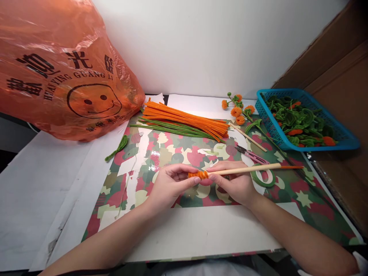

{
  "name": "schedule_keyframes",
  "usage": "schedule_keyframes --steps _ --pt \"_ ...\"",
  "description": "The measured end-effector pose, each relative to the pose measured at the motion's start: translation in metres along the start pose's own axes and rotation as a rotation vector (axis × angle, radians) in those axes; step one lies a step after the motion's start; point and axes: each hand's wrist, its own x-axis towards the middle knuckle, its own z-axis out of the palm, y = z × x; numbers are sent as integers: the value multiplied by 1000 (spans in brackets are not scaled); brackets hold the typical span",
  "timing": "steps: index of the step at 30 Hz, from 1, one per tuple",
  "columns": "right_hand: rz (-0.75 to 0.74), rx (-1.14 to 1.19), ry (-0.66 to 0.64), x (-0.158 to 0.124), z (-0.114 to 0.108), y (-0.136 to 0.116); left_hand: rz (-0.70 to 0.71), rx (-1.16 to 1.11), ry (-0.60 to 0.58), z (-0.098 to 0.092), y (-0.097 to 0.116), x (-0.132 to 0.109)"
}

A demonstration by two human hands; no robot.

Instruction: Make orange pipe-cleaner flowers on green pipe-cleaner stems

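Observation:
An orange pipe cleaner (202, 174) is wound in a tight coil at the left end of a pale wooden stick (250, 169). My left hand (171, 185) pinches this coil between thumb and fingers. The stick is gripped near the coil by my right hand (237, 188), and it points out to the right over that hand. A thin orange length shows beyond the stick's far end. Under the stick, beside my right hand, lies a roll of green tape (270, 180). Pink-handled scissors (255, 156) rest just behind it.
Bundled orange pipe cleaners (184, 117) and green pipe cleaners (172, 127) lie at the back. Orange flowers (236, 111) on a green stem are to the right, near a blue basket (287, 143) of green and orange pieces. A green leaf (117, 148) and orange plastic bag (94, 69) are left.

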Motion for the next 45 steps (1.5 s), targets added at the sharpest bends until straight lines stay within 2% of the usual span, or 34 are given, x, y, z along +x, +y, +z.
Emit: schedule_keyframes --steps 8,16,24,31,36,41,45 --pt "102 64 -3 2 -1 3 12 -4 20 4 3 0" --pt "48 124 -14 4 -6 8 96 -15 48 2 8 -3" --pt "18 107 -105 5 -7 7 -5 -49 40 1 6 -1" --pt "-34 28 -18 5 -5 2 65 -55 48 3 6 -4" --pt "3 15 -40 5 -4 0 83 -70 11 5 6 -4" --pt "-9 74 -50 4 -4 5 48 -102 22 3 6 -3" --pt "-11 163 -106 3 -5 10 7 -136 15 2 4 -1"
